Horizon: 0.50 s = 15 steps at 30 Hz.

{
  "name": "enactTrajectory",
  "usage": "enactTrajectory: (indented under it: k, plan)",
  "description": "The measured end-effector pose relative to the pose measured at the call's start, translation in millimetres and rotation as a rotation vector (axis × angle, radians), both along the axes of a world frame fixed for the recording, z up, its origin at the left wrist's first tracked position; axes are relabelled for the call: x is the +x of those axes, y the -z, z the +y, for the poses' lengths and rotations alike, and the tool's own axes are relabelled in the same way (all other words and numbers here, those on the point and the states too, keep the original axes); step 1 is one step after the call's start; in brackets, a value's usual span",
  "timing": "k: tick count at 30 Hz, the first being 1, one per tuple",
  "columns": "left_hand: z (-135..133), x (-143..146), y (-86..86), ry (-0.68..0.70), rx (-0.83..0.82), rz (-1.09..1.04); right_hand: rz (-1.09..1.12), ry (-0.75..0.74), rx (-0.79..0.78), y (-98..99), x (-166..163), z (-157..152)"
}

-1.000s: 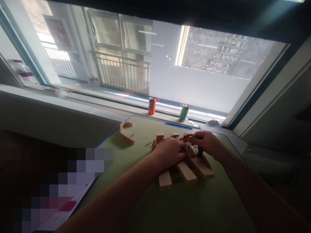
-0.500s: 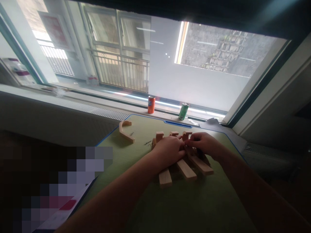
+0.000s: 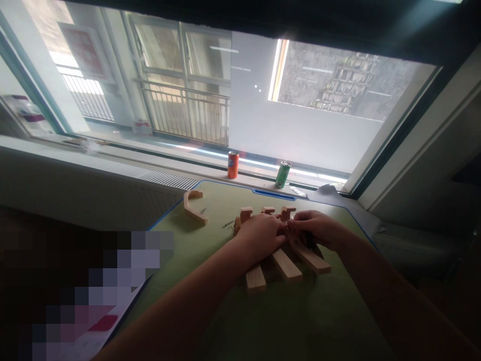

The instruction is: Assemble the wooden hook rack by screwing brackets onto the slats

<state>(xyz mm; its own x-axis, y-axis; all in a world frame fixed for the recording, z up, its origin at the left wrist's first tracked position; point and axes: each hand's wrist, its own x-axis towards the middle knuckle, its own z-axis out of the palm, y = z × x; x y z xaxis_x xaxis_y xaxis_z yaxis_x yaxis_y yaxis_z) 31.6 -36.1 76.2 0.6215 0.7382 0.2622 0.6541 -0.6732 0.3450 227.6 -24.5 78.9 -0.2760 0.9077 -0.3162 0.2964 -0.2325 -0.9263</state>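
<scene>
A wooden slatted assembly [image 3: 287, 264] lies on the green mat [image 3: 225, 301] in front of me, with several flat slats pointing toward me. My left hand [image 3: 260, 236] rests on top of it, fingers curled down over the wood. My right hand [image 3: 317, 228] sits just to the right, fingertips pinched at the far end of the assembly, touching the left hand's fingers. What the pinch holds is too small and dark to name.
A curved wooden piece [image 3: 193, 205] lies on the mat's far left, with small metal bits beside it. An orange can [image 3: 233, 165] and a green can [image 3: 282, 174] stand on the window sill. Printed paper [image 3: 86, 341] lies at lower left.
My right hand has slid left until its fingertips meet my left hand over the assembly. The pale round part visible between the hands earlier is now covered.
</scene>
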Motion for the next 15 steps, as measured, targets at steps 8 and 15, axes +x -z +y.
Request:
enactTrajectory:
  k: [8, 15]
  plan:
    - [-2.8, -0.8, -4.2, -0.022, -0.035, 0.016, 0.102, -0.025, -0.002, -0.4, -1.0, -1.9]
    - [-3.7, -1.6, -2.1, -0.055, -0.017, -0.007, 0.076, 0.046, 0.112, 1.7, -6.3, -3.0]
